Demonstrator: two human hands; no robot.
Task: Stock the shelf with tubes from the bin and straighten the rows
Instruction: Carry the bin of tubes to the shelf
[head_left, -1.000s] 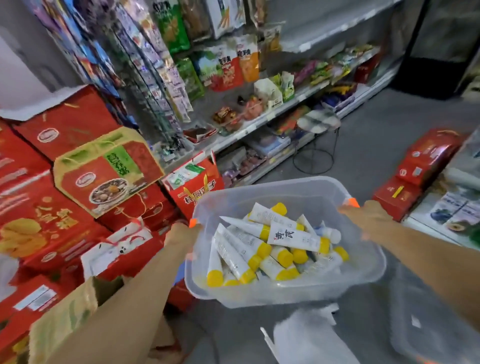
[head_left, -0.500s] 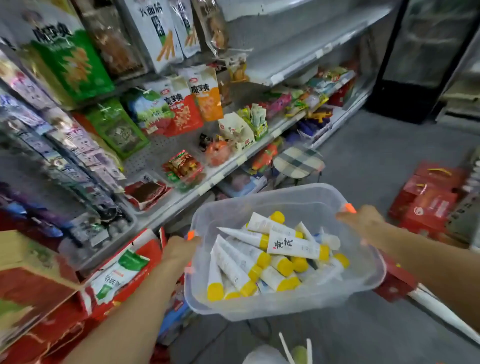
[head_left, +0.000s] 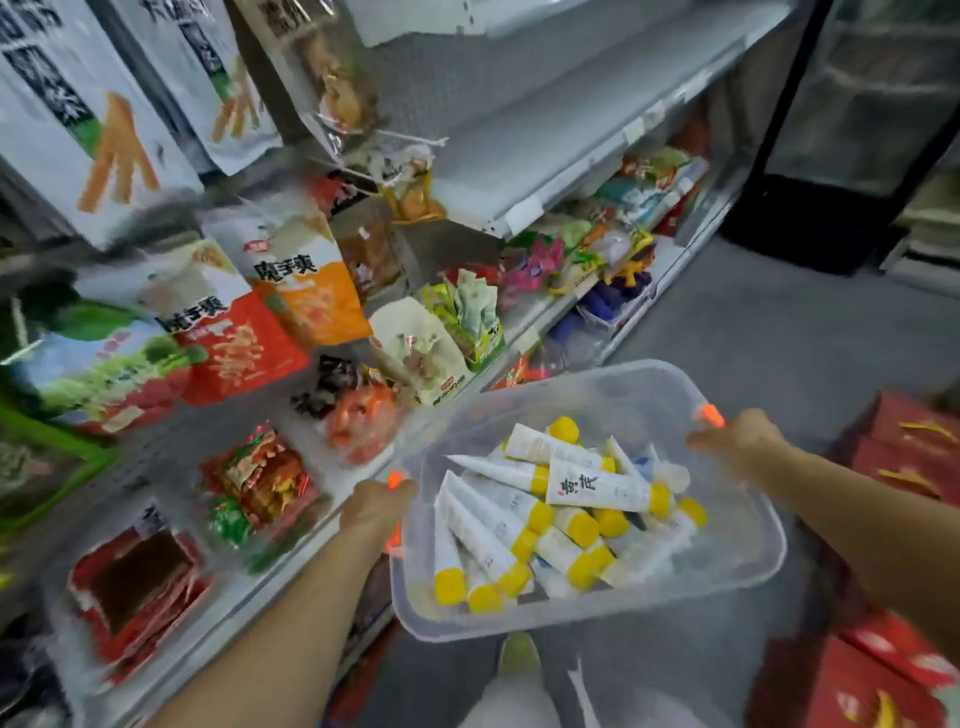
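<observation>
I carry a clear plastic bin (head_left: 727, 566) in front of me, above the floor. Several white tubes with yellow caps (head_left: 550, 514) lie jumbled inside it. My left hand (head_left: 376, 506) grips the bin's left rim by an orange clip. My right hand (head_left: 737, 439) grips the right rim by another orange clip. A bare white shelf (head_left: 545, 140) runs across the rack at upper middle.
The shelving rack on the left holds snack bags (head_left: 291, 280) and packets in trays (head_left: 260, 488). Red gift boxes (head_left: 904, 452) are stacked on the floor at the right. A dark glass-door cabinet (head_left: 857, 130) stands at the far right. Grey floor (head_left: 753, 322) runs ahead.
My view has risen and swung toward the rack, so the shelves are nearer and higher in view. The bin stays held in both hands, its tubes unmoved.
</observation>
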